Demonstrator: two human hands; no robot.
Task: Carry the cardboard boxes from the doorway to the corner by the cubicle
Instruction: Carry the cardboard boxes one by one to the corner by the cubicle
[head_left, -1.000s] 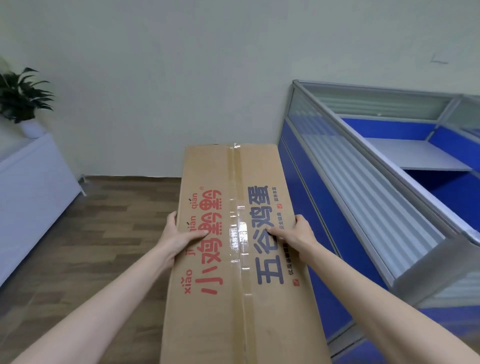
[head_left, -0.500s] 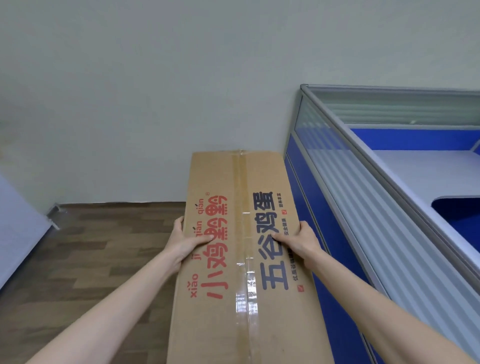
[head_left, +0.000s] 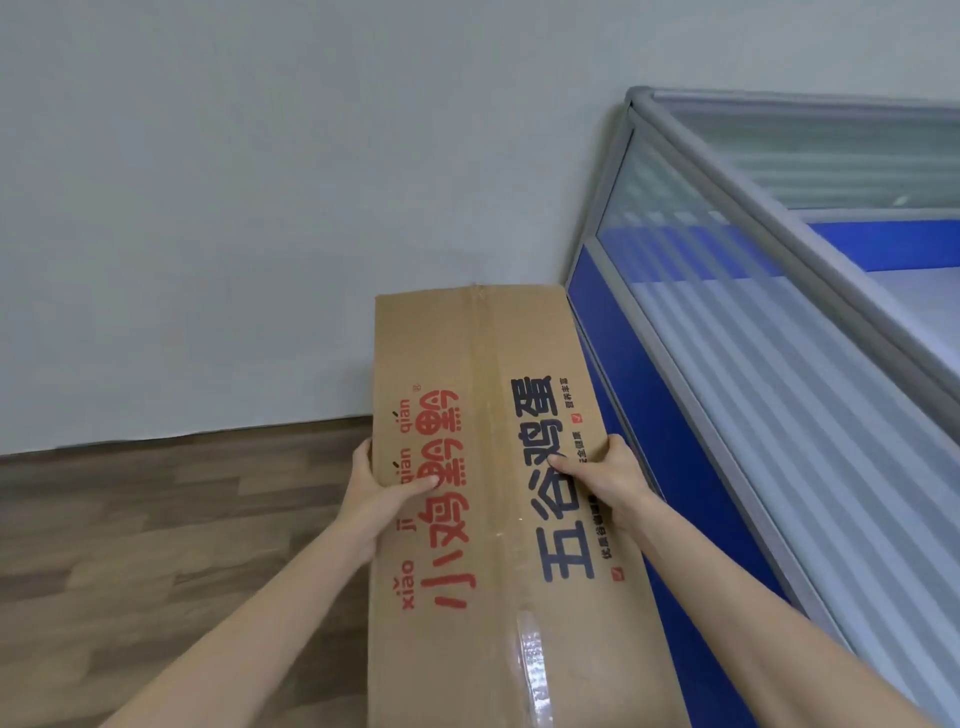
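Note:
I hold a long brown cardboard box (head_left: 488, 364), taped down its middle, with red and dark blue Chinese print on top. It is off the floor and points toward the wall corner. My left hand (head_left: 382, 486) grips its left edge, thumb on the top face. My right hand (head_left: 605, 475) grips the right edge the same way. The box's underside and the fingers beneath it are hidden. The blue cubicle partition (head_left: 649, 415) runs close along the box's right side.
A pale wall (head_left: 260, 208) stands straight ahead and meets the cubicle's grey frame post (head_left: 631, 104). Wood-pattern floor (head_left: 156, 519) stretches to the left of the box. Striped frosted glass (head_left: 805, 415) tops the partition, with a desk surface behind it.
The wall and the cubicle corner have come much closer. The white cabinet and plant at the left have left the view. Both hands keep the same grip on the box.

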